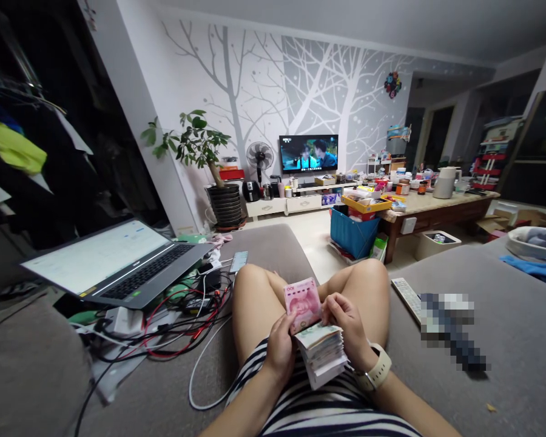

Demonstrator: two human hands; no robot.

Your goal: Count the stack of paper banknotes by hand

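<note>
My left hand point(282, 345) is closed on a wad of banknotes, its thumb lying along the edge. A pink banknote point(304, 303) printed with 100 stands up at the far side of the wad. Toward me, a thick stack of banknotes point(324, 352), greenish on top, bends down over my lap with its layered edges showing. My right hand point(346, 321) has its fingers curled at the right side, pinching at the notes where the pink one meets the stack; its fingertips are partly hidden. A pale watch point(377, 367) is on my right wrist.
On the sofa at left, an open laptop point(134, 267) sits beside tangled cables point(182, 321) and a phone point(239, 261). A remote control point(407, 297) and a blurred dark object point(455, 334) lie at right. Ahead are a blue bin point(352, 233) and a cluttered table point(418, 209).
</note>
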